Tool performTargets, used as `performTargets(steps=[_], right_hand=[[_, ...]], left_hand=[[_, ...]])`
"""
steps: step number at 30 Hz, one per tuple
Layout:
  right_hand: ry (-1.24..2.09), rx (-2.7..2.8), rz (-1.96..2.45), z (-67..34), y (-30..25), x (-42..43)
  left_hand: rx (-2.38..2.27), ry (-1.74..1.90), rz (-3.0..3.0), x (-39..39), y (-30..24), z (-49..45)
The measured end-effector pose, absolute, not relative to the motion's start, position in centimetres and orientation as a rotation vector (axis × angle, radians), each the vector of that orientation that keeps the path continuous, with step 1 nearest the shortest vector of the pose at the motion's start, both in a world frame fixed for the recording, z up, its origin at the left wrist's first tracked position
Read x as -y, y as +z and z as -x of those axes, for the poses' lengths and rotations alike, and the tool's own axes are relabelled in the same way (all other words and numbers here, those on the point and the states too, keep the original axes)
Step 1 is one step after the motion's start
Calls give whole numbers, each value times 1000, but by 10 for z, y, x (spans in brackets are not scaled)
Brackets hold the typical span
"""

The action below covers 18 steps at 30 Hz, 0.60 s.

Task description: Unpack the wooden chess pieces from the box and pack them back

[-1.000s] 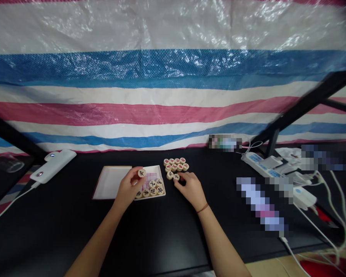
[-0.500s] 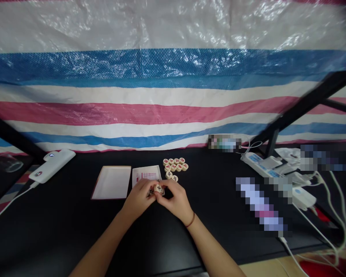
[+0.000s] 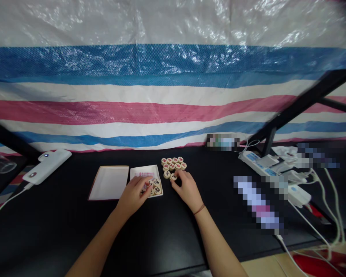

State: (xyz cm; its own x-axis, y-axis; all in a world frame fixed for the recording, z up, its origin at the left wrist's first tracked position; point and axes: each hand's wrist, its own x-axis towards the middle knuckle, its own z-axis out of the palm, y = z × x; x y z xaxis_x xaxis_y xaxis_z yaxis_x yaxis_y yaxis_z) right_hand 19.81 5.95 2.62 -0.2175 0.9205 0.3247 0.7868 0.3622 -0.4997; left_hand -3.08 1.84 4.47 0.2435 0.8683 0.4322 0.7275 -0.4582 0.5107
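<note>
My right hand pinches a round cream xiangqi piece with a black character, level with the front of the grouped pieces. Just left of it is another black-marked piece. Behind these, red-marked xiangqi pieces stand in rows, some apparently stacked. My left hand reaches over a small white box, thumb and fingers curved apart beside the pieces inside. Black-marked pieces show at the box's right end; the hand hides others. A pink-printed sheet lies in the box.
An open box lid lies left of the box. A white power bank with a cable is at the far left. On the right are a power strip with plugs and cables, and a blurred-out device. A striped tarp hangs behind.
Both hands were together over the box around a piece. My right hand has moved right to the grouped pieces. My left hand stays at the box, uncovering pieces inside.
</note>
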Motion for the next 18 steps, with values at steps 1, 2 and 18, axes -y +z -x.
performTargets(steps=[1,2,18], right_hand=[[314,2043,1467,-198,25,-60],[322,2029,1462,-199,24,-60],[323,1920,1483,-197,19,-63]], left_hand=[[-1504,1011,-2313,-18,45,31],[-1505,1012,-2320,-18,46,31],[-1550,979,-2309,-20,47,34]])
